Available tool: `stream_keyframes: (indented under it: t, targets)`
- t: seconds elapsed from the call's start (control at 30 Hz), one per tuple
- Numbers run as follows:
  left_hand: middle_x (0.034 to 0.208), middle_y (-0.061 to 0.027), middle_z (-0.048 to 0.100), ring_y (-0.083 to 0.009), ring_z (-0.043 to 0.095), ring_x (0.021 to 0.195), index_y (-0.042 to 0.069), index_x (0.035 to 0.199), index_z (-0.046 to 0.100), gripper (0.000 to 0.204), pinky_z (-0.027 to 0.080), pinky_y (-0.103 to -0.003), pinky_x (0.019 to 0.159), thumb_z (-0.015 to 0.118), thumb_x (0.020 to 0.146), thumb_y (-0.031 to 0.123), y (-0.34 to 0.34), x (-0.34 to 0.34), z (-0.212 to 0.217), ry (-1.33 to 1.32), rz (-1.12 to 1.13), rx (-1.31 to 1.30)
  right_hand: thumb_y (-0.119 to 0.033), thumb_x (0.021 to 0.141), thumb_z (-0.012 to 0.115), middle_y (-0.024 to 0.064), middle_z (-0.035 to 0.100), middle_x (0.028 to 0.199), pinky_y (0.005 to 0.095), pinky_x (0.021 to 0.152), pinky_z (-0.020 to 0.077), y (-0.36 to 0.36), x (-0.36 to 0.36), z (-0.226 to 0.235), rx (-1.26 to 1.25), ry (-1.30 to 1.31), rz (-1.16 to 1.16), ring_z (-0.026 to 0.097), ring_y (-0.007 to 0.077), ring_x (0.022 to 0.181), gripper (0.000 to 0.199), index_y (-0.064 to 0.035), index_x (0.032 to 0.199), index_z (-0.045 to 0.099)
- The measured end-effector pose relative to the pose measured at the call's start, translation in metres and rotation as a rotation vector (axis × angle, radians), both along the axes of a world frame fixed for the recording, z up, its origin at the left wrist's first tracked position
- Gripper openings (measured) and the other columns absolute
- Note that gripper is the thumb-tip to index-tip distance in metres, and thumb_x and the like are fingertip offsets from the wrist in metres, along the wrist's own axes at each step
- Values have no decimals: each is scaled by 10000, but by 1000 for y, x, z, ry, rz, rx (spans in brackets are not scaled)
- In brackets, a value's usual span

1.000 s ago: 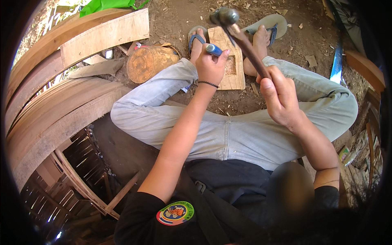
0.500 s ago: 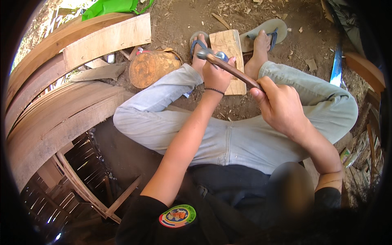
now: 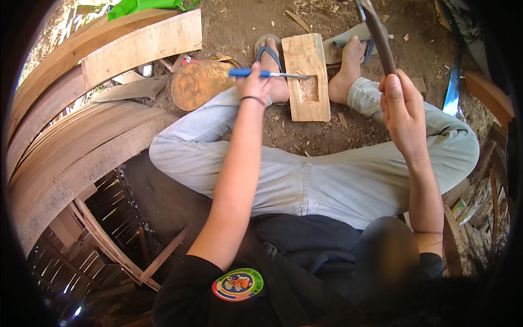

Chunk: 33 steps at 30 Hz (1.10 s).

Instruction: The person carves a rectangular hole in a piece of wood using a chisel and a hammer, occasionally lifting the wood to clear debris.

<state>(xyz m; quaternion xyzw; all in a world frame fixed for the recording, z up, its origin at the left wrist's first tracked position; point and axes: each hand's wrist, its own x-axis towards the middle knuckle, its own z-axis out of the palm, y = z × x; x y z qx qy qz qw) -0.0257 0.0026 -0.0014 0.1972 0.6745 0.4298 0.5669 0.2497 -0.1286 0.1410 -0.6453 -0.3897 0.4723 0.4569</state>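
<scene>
A seated person's left hand (image 3: 253,84) grips a blue-handled chisel (image 3: 267,73), its tip in a notch in a block (image 3: 308,76) pinned between bare feet on the dirt floor. Right hand (image 3: 403,109) clenches a raised hammer (image 3: 378,38). Block seems stiff, light. Curved planks (image 3: 81,147) lie left.

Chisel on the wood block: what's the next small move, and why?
Probably bring the hammer down onto the butt of the blue-handled chisel. The right hand holds the hammer raised, its head out of frame, while the left hand grips the chisel with the blade tip at the edge of the shallow recess in the wood block, which is braced between the feet.
</scene>
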Motion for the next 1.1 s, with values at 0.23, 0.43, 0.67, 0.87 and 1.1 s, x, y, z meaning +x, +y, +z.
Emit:
stream_keyframes:
  t: [0.23,0.43,0.67,0.87,1.1]
  targets:
    - [924,-141,585,-256,653,763,7,1024,467,264,602,-364,677,642,898,160,-4,-6,13,96,-162,41,-331,1006,466,-60,399,615,222,465,285,-1,12,-9,-121,109,-77,348,26,548,350,-39,824,533]
    - [916,-112,593,-191,648,767,-12,1026,462,334,572,-300,620,696,854,154,-18,27,21,425,-424,149,-329,1014,446,-66,389,613,204,460,285,-3,4,-18,-53,-16,45,347,17,529,332,-61,830,512]
    - [999,-123,638,-191,652,833,-36,1133,486,474,535,-305,701,733,820,221,-20,27,10,661,-678,453,-271,970,522,149,526,594,375,519,405,-4,-5,-7,-23,-248,192,517,255,517,315,9,827,537]
    - [1160,-269,576,-339,629,1019,-1,1125,523,545,510,-375,808,742,769,348,-21,49,31,889,-845,436,-260,965,529,174,544,608,398,510,417,-6,-13,2,1,-273,327,564,333,530,276,4,891,564]
    - [823,-183,669,-355,666,804,38,1009,522,487,516,-416,720,743,758,392,-31,62,41,997,-882,455,-208,970,505,192,534,585,427,506,429,-14,-33,-1,202,-259,231,555,416,553,222,-14,863,501]
